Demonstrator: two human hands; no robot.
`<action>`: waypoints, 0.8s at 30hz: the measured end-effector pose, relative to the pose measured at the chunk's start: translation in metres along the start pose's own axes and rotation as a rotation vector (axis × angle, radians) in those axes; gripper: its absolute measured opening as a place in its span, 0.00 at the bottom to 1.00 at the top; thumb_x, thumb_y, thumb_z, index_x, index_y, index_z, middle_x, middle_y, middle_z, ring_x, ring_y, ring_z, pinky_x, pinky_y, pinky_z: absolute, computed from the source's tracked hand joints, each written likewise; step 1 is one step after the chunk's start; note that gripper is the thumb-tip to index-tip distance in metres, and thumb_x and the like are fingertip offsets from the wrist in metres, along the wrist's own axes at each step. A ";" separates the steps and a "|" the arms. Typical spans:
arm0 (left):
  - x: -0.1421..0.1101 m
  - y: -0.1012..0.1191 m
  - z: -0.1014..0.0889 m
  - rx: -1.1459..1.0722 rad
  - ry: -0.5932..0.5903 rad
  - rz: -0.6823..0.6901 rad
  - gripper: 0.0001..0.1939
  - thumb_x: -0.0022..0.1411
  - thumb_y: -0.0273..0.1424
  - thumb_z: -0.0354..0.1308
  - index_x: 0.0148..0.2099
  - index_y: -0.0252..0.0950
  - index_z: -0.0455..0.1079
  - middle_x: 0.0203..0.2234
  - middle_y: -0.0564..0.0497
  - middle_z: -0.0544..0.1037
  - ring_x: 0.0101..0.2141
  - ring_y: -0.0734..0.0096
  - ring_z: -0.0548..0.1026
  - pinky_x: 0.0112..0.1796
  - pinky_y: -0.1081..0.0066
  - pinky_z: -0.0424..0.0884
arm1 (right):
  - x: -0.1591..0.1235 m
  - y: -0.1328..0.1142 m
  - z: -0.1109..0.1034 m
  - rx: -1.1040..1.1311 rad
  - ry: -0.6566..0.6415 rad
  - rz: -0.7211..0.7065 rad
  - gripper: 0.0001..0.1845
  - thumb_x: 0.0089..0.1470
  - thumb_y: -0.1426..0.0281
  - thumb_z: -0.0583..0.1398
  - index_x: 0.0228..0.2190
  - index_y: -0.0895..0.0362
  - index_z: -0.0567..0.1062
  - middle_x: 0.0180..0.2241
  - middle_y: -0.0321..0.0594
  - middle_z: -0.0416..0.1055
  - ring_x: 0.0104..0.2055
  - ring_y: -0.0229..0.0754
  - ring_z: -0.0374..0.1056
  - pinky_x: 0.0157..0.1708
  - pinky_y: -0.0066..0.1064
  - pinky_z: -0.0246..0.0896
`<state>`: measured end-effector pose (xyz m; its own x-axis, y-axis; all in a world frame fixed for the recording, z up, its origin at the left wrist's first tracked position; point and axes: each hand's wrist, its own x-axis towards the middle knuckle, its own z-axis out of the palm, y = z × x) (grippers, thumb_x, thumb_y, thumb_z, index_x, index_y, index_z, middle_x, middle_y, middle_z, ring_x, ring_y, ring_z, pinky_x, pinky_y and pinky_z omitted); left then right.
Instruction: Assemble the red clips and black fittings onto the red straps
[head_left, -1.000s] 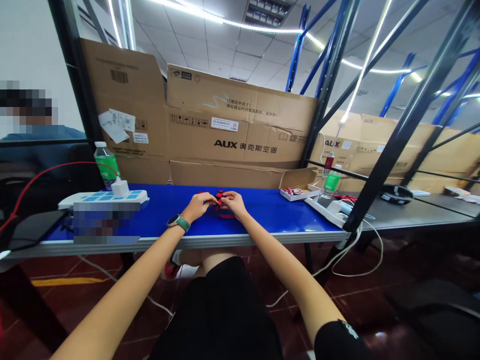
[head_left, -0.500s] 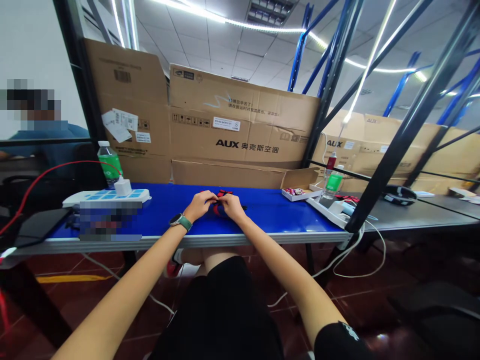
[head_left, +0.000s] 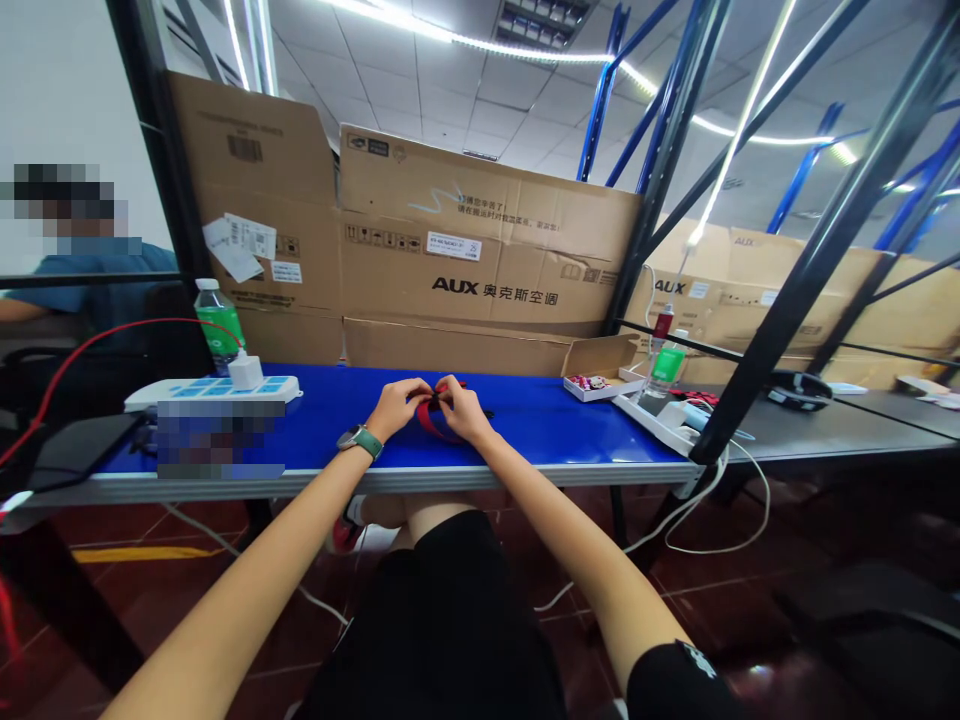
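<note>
Above the blue tabletop: both hands meet near the middle of the table, close to its front edge.

Left hand: fingers curl inward, nearly closed, with the tips pinching the top of a red strap.

Right hand: fingers bend toward the left hand and pinch the same strap, almost touching the left fingertips.

Red strap: a flat woven band, its loop hanging between the hands and lying on the table; a small black part shows at the pinch, but the hands hide its shape.

Left wrist: a round-faced smartwatch with a green band.

Tabletop: a glossy blue table with a pale metal front edge.

Left of the hands: a white power strip with blue panels, a white plug, a red cable, a green-labelled water bottle and a dark tablet. A pixelated patch covers part of the table.

Right of the hands: a small open carton, a second green-labelled bottle and a white power strip.

Room: flattened AUX cardboard boxes lean behind the table against blue steel shelving; a co-worker in a blue shirt sits far left.
</note>
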<state>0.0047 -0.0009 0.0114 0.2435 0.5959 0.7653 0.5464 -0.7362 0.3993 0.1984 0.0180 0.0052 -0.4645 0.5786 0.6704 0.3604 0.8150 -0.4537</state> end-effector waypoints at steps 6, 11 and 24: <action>-0.001 -0.002 0.001 0.031 0.006 0.008 0.09 0.63 0.31 0.58 0.38 0.39 0.81 0.36 0.48 0.84 0.39 0.62 0.81 0.45 0.65 0.74 | 0.000 -0.001 0.003 0.140 0.068 0.090 0.15 0.52 0.74 0.57 0.43 0.51 0.66 0.32 0.36 0.75 0.35 0.42 0.73 0.39 0.29 0.65; -0.001 -0.004 0.001 0.033 0.026 0.021 0.10 0.63 0.31 0.57 0.39 0.39 0.82 0.37 0.48 0.84 0.40 0.62 0.81 0.47 0.64 0.74 | 0.000 -0.002 0.004 0.236 0.102 0.116 0.13 0.52 0.71 0.57 0.41 0.50 0.66 0.28 0.32 0.73 0.28 0.40 0.71 0.33 0.27 0.64; -0.005 -0.004 0.000 0.095 0.001 0.043 0.11 0.64 0.31 0.57 0.41 0.39 0.82 0.38 0.48 0.84 0.40 0.60 0.83 0.46 0.64 0.76 | -0.001 -0.003 -0.003 0.277 0.111 0.201 0.13 0.51 0.67 0.61 0.40 0.50 0.68 0.29 0.32 0.75 0.34 0.42 0.73 0.40 0.32 0.69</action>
<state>0.0017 -0.0008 0.0064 0.2673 0.5640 0.7813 0.6090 -0.7273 0.3166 0.2001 0.0152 0.0074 -0.3104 0.7340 0.6040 0.1957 0.6711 -0.7150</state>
